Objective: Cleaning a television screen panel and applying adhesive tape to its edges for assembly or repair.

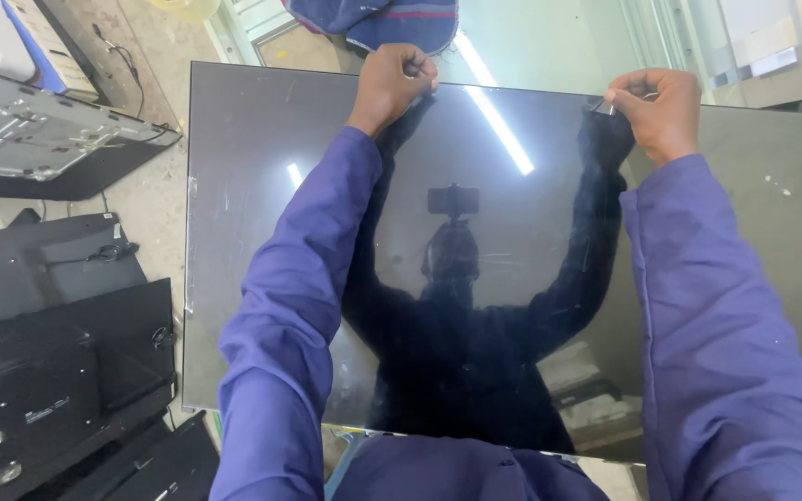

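From the head camera, a large dark glossy screen panel (262,232) lies flat before the person. The left hand (390,83) is clenched on its far edge, and the right hand (658,107) pinches that same edge farther right. Black back covers (48,371) lie to the left.

The right edge of the dark panel (234,232) is running out of the picture. The arms are covering part of its glass. The small thing pinched in the right hand (658,107) is too small to tell. The blue cloth (373,23) is being cut off at the top
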